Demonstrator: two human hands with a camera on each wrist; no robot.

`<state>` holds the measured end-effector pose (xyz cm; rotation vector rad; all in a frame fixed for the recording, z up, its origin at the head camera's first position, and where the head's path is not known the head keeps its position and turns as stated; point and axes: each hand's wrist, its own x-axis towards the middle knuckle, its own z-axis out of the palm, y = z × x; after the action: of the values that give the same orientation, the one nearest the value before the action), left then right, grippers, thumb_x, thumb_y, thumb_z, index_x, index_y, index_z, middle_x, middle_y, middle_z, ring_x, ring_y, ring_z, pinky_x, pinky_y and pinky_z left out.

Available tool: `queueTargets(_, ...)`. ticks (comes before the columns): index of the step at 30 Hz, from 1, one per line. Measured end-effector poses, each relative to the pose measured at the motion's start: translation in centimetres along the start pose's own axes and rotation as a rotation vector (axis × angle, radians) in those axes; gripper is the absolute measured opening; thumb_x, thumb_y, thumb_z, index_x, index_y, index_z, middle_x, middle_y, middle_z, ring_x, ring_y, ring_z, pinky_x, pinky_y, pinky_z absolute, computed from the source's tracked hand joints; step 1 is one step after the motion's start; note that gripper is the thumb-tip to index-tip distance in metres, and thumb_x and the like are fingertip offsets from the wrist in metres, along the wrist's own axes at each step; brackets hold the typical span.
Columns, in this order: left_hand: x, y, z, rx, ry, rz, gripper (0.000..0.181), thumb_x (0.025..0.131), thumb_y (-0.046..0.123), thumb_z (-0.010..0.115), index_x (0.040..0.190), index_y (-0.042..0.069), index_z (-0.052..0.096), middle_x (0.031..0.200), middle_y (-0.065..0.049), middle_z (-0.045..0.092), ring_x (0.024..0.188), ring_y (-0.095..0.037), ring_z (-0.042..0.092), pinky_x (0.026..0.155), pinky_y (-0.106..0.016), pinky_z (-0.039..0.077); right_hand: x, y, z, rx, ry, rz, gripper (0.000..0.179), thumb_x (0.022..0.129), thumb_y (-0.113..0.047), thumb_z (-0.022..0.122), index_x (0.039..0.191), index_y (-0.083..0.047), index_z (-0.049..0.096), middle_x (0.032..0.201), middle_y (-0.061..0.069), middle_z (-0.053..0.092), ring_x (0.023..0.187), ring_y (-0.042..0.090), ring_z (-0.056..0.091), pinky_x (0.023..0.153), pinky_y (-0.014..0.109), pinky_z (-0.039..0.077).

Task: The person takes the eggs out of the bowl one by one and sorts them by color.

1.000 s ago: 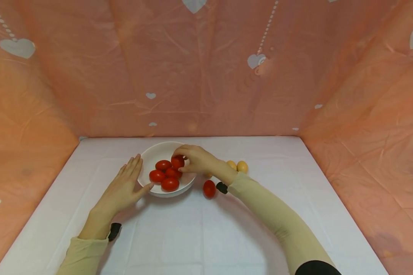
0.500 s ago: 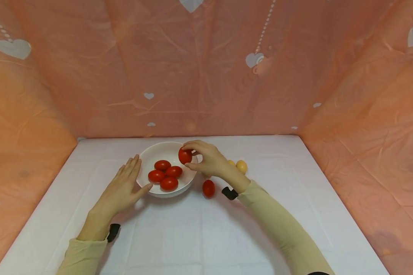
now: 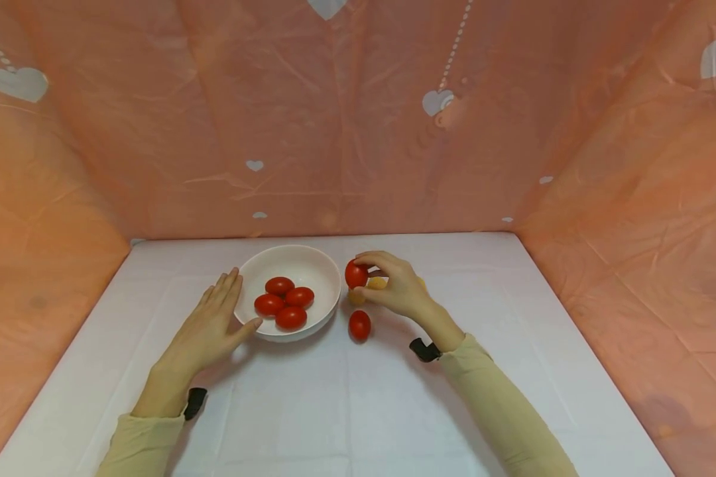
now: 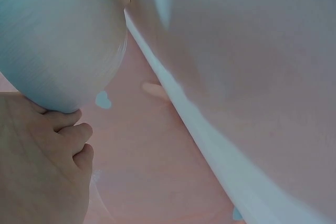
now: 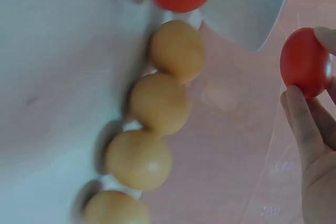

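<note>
My right hand [image 3: 396,285] pinches a red cherry tomato [image 3: 355,274] between thumb and fingers, just right of the white bowl [image 3: 317,268] and above the tabletop. In the right wrist view the held tomato [image 5: 306,62] hangs apart from the row beneath. Several more red tomatoes [image 3: 291,318] lie inside the bowl. With its fingers straight, my left hand [image 3: 205,331] rests against the bowl's left side, thumb at the front rim. The left wrist view shows those fingers touching the bowl's outer wall [image 4: 58,40].
One red tomato [image 3: 360,325] lies on the white tablecloth [image 3: 286,411] right of the bowl. Several yellow round fruits [image 5: 139,159] stand in a row behind it, partly hidden by my right hand in the head view. A pink curtain [image 3: 310,146] closes off the back and sides.
My right hand has lifted a red tomato out of the bowl and carried it right, past the rim. The left hand has stayed on the bowl.
</note>
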<state>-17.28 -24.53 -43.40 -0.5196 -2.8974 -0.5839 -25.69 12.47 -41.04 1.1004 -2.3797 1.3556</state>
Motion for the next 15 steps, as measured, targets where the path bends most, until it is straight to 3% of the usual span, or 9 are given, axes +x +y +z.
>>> queueTargets(9, -0.1, -0.1, 0.1, -0.009, 0.009, 0.004, 0.094, 0.1, 0.047, 0.064, 0.158, -0.014, 0.022, 0.169, -0.03, 0.017, 0.155, -0.05, 0.016, 0.128, -0.058, 0.014, -3.1, 1.2, -1.3, -0.051, -0.064, 0.075, 0.046, 0.081, 0.005, 0.085, 0.124, 0.003, 0.068, 0.126, 0.018, 0.069, 0.108, 0.034, 0.07, 0.089, 0.048, 0.062)
queueTargets(15, 0.0, -0.1, 0.1, -0.012, -0.008, -0.006, 0.095, 0.1, 0.048, 0.063, 0.159, -0.013, 0.021, 0.169, -0.03, 0.015, 0.156, -0.049, 0.014, 0.128, -0.058, 0.012, -4.5, 1.5, -2.0, -0.136, -0.148, 0.095, 0.045, 0.081, 0.002, 0.086, 0.122, 0.001, 0.069, 0.121, 0.013, 0.072, 0.105, 0.03, 0.071, 0.091, 0.043, 0.061)
